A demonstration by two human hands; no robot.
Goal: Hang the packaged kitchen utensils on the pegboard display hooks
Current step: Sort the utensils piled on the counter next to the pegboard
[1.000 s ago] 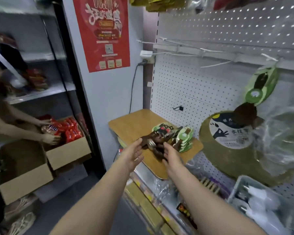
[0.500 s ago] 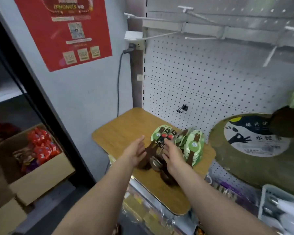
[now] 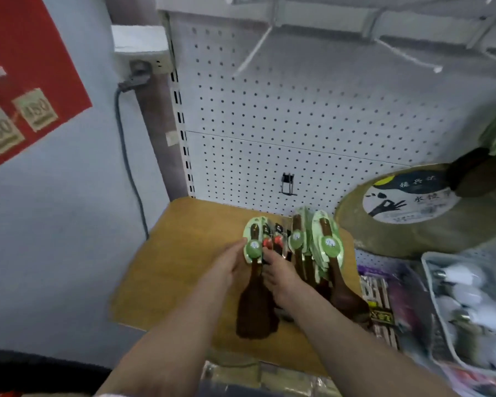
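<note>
I'm seeing both hands pinching 1 spoon pack [image 3: 254, 247] on the shelf [image 3: 166, 270]: left hand [image 3: 226, 267] fingertips touching its left edge, right hand [image 3: 281, 275] gripping its handle. Forearms are reaching forward, converging. More packs [image 3: 325, 245] are lying just right, below the pegboard [image 3: 298, 116].

i see a small wooden shelf board [image 3: 184, 270] with rounded corners butting against the foot of the white pegboard [image 3: 298, 116]. on it lies a dark wooden spoon with a green card [image 3: 255, 285], bowl toward me. just right of that spoon sit small red-and-black carded items [image 3: 278, 242], then a stack of green-carded wooden spoons [image 3: 324, 253] out to the board's right edge.
</note>
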